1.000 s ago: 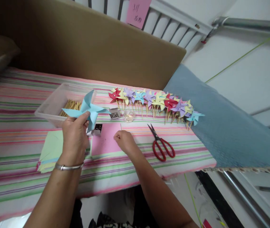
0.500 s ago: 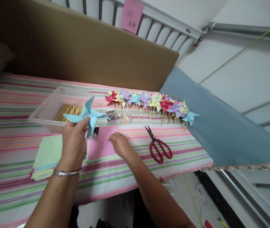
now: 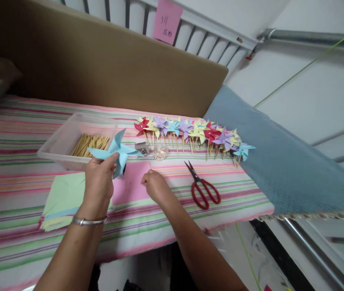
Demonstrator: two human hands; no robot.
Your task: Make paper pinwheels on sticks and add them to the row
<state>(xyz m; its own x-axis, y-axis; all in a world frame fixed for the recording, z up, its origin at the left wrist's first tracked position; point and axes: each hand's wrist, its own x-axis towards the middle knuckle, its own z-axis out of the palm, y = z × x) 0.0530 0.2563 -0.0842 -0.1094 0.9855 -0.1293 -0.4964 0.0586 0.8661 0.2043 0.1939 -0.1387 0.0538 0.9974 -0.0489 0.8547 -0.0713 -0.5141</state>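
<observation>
Between the thumb and fingers of my left hand (image 3: 101, 182) is a blue paper pinwheel (image 3: 120, 150), its blades spread and its middle under the thumb. My right hand (image 3: 155, 185) is closed, fingertips curled together, over the right edge of a pink paper sheet (image 3: 131, 193); whatever it pinches is hidden or too small to make out. Just beyond the sheet stand a small open box of metal pins (image 3: 143, 148) and a round clear container (image 3: 160, 151) with small pieces inside. A stack of cut paper (image 3: 64, 190), light green on top, lies left of my left hand.
A clear plastic bin (image 3: 59, 141) holds many wooden sticks (image 3: 89, 144). Red-handled scissors (image 3: 202, 188) lie to the right on the striped cloth (image 3: 166, 226). Several finished pinwheels (image 3: 198, 128) on sticks line the back right, before a brown board (image 3: 114, 60).
My left hand has shifted right and slightly down with the blue pinwheel. My right hand has moved a little to the right, still closed.
</observation>
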